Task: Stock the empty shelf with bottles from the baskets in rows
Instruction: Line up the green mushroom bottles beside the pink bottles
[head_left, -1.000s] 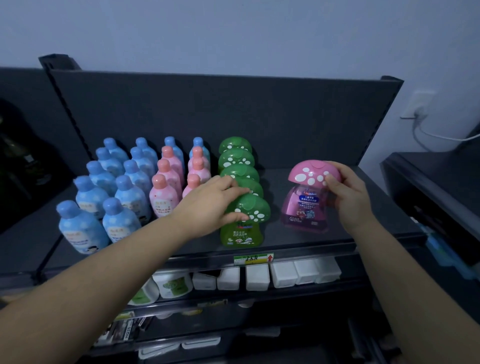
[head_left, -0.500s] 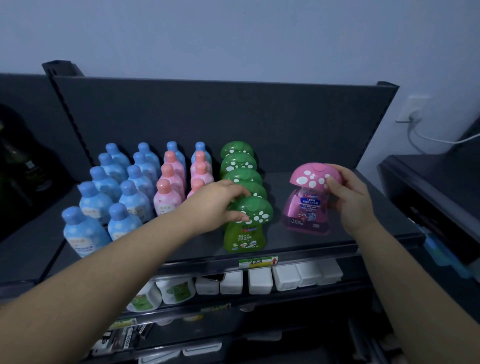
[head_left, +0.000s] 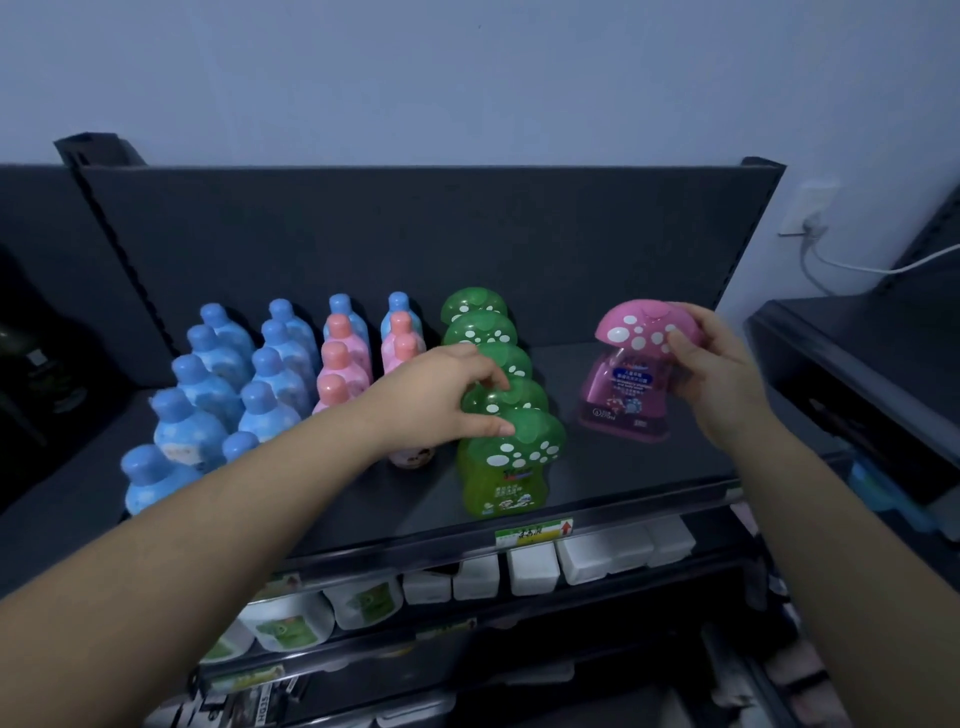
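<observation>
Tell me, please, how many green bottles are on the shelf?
5 green bottles in one row: front, second, third, fourth, back. More could hide behind.

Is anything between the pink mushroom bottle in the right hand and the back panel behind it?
Nothing visible does. The right hand holds the pink mushroom bottle right of the green row, with only bare shelf behind it up to the back panel.

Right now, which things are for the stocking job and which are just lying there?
Job: pink mushroom bottle in right hand; front green mushroom bottle held by left hand; blue bottles; top shelf.
Lying about: white tubs below; wall plug.
</observation>
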